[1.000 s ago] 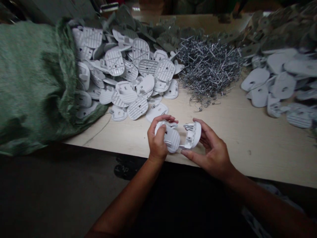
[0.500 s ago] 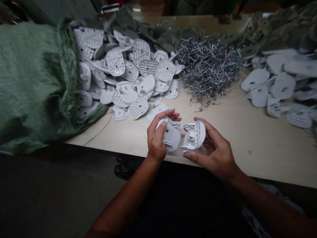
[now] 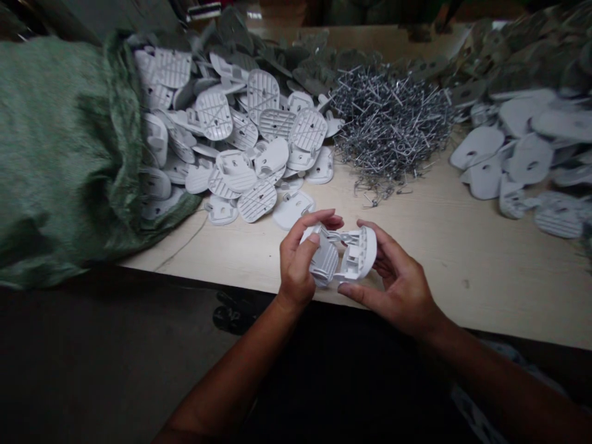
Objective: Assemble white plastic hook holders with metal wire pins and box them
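Over the table's front edge, my left hand (image 3: 298, 262) grips a ribbed white plastic piece (image 3: 324, 258), thumb across its face. My right hand (image 3: 398, 277) holds a second, curved white plastic piece (image 3: 363, 254) between thumb and fingers, its hollow side with lugs turned left. The two pieces meet at their lugs; whether they are locked together I cannot tell. Behind my hands lies a loose white plastic piece (image 3: 293, 211). Farther back is a heap of metal torsion springs (image 3: 393, 123). Some of my fingers are hidden behind the pieces.
A pile of white plastic pieces (image 3: 259, 157) spills from a green woven sack (image 3: 65, 160) on the left. More white plastic pieces (image 3: 530, 160) lie at the right. The pale tabletop's front edge (image 3: 518, 333) runs below my hands.
My hands have come closer together. The gap between the two white plastic pieces has closed, and their lugs now meet.
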The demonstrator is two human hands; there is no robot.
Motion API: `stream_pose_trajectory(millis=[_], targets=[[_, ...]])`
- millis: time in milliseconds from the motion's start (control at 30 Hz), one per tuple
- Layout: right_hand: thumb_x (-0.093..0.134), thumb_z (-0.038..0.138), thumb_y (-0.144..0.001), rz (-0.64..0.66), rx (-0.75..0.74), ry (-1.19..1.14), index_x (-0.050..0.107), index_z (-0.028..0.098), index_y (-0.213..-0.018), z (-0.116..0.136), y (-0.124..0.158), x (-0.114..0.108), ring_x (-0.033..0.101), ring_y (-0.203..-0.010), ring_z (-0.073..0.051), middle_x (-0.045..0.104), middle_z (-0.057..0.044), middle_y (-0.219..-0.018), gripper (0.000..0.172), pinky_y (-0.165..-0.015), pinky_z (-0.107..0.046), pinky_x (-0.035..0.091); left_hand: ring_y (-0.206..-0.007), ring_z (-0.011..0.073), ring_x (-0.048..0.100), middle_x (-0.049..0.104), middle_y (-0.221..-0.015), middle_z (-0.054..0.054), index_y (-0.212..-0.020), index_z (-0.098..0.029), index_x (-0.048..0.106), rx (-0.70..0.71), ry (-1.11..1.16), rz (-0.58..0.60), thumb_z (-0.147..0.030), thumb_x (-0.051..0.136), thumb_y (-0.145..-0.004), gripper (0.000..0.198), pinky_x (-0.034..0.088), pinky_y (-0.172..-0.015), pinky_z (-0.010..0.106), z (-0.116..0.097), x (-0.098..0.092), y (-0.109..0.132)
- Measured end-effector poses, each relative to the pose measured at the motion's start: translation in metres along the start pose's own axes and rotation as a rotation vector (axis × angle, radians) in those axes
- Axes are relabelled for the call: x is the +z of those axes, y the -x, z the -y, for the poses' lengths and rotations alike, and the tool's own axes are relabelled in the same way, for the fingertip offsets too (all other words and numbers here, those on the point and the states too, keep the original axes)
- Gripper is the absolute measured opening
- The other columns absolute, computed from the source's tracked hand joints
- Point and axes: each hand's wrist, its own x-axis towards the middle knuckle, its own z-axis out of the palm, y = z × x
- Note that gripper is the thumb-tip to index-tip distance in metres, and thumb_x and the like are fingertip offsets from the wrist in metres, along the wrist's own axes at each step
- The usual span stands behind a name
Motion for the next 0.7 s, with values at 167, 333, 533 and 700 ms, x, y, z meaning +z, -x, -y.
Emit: stream_pose_trajectory(millis=[167, 333, 533, 700], targets=[[0.098, 0.037, -0.080, 0.052, 0.014, 0.003, 0.046, 0.026, -0.165, -0.004, 0.002, 0.001, 0.064, -0.141, -0.036, 0.063, -0.015, -0.157, 0.101, -0.122, -0.055, 0.051, -0.127, 0.0325, 0.069, 0.078, -0.128, 0.013, -0.131, -0.020, 0.076, -0.065, 0.076, -0.004, -0.040, 0.061, -0.098, 0.042, 0.049, -0.118, 0.054, 0.004, 0.002, 0.006], [0.095, 0.035, -0.084, 0.073, 0.031, 0.045, 0.044, 0.029, -0.166, 0.004, 0.010, 0.003, 0.062, -0.144, -0.036, 0.060, -0.013, -0.161, 0.097, -0.124, -0.055, 0.050, -0.133, 0.0349, 0.067, 0.076, -0.134, 0.014, -0.137, -0.021, 0.072, -0.119, 0.085, 0.029, -0.046, 0.056, -0.099, 0.048, 0.048, -0.119, 0.057, 0.005, 0.002, 0.011], [0.089, 0.033, -0.090, 0.116, 0.013, 0.147, 0.035, 0.034, -0.171, 0.007, 0.018, 0.000, 0.055, -0.151, -0.034, 0.053, -0.009, -0.167, 0.097, -0.128, -0.056, 0.045, -0.129, 0.0344, 0.069, 0.075, -0.133, 0.015, -0.135, -0.021, 0.072, -0.137, 0.085, 0.027, -0.048, 0.050, -0.102, 0.048, 0.050, -0.117, 0.057, 0.007, 0.006, 0.014], [0.088, 0.036, -0.090, 0.096, -0.024, 0.230, 0.034, 0.033, -0.171, 0.003, 0.024, 0.000, 0.058, -0.147, -0.036, 0.055, -0.011, -0.165, 0.098, -0.125, -0.057, 0.048, -0.129, 0.0336, 0.068, 0.076, -0.130, 0.014, -0.132, -0.020, 0.073, -0.155, 0.074, 0.018, -0.045, 0.049, -0.103, 0.046, 0.051, -0.116, 0.054, 0.004, 0.009, 0.018]])
